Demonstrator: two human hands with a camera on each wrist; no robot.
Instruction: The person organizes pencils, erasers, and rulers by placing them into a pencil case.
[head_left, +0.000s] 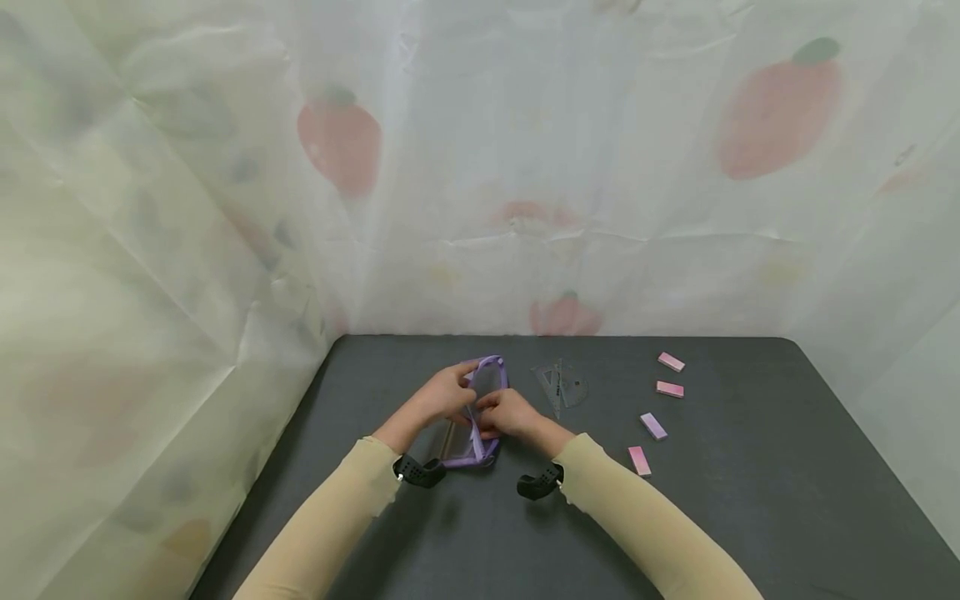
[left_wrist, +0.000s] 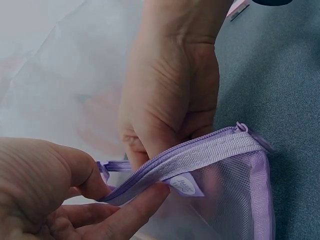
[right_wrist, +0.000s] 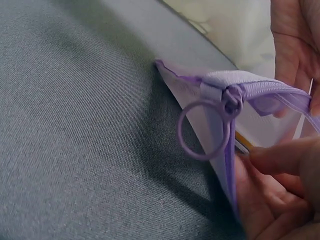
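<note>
While pouch: I keep the purple mesh pouch flat on the tabletop.
Left hand: pinching zipper tape.
Right hand: pinching pouch edge; pull evenly.

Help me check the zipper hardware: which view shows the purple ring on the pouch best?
The right wrist view: the ring hangs in full outline from the zipper end at the pouch corner, against the dark table. The left wrist view shows only the zipper tape, pinched by the left hand. In the head view the ring is too small to tell.

The label on the purple mesh pouch is too small to read.
</note>
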